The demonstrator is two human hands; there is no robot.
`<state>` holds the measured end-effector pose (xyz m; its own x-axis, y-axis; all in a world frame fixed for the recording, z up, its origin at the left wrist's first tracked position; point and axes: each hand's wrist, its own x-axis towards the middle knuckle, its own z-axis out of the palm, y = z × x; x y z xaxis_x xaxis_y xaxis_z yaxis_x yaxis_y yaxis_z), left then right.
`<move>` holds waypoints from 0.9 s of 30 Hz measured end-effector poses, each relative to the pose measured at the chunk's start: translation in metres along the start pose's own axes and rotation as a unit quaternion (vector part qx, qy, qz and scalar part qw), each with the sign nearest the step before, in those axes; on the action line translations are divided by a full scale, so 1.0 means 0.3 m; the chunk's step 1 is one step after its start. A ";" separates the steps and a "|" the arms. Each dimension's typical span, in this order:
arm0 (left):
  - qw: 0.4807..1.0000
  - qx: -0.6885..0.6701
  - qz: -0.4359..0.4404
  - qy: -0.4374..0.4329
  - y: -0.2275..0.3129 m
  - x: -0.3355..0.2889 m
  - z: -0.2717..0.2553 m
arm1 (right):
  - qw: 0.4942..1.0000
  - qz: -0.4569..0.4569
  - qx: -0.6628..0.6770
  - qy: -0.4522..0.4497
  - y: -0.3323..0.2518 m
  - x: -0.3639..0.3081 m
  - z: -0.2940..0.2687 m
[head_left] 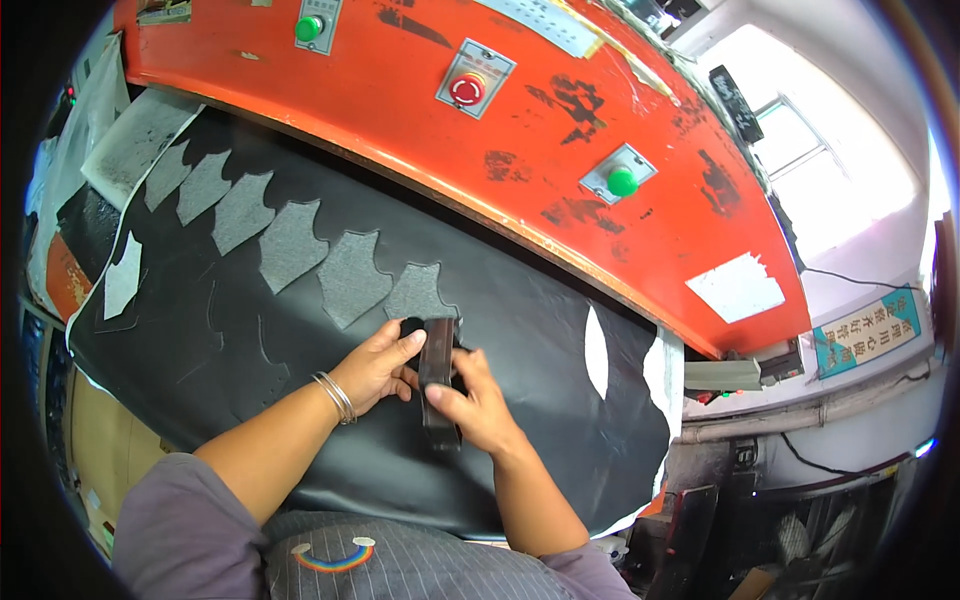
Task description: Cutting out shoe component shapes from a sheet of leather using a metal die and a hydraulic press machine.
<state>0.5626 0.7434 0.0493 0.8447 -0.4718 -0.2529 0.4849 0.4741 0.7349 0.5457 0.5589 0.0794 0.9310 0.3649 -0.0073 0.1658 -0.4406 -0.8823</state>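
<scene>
Between my two hands a dark brown cutting die is held upright, seen mostly from its narrow side. My left hand is closed on its upper left side, a bracelet on the wrist. On the right side, my right hand grips it with the thumb across the near face; some fingers are hidden behind it. Beneath lies a large black sheet of leather-like material. A row of grey notched, pointed shapes runs along its far left part; the nearest grey shape is partly covered by the die.
Beyond the sheet stands an orange machine beam with a red stop button and two green buttons, the right one. A white scrap lies left. A narrow white opening shows in the sheet at right.
</scene>
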 end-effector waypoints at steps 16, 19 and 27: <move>0.853 0.476 -0.031 0.213 0.052 -0.383 -0.256 | 0.923 0.117 -0.339 0.138 0.083 0.073 -0.107; 0.785 0.553 -0.024 0.278 0.077 -0.398 -0.299 | 0.925 0.082 -0.323 0.183 0.139 0.017 -0.089; 0.839 0.431 -0.218 0.249 0.195 -0.375 -0.366 | 0.931 -0.015 -0.342 0.126 0.274 -0.048 -0.184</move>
<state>0.5209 0.9059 0.0515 0.7241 0.0103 -0.6896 0.6092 -0.4783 0.6325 0.5638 0.4722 0.0328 0.9553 0.2192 0.1985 0.2805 -0.8844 -0.3730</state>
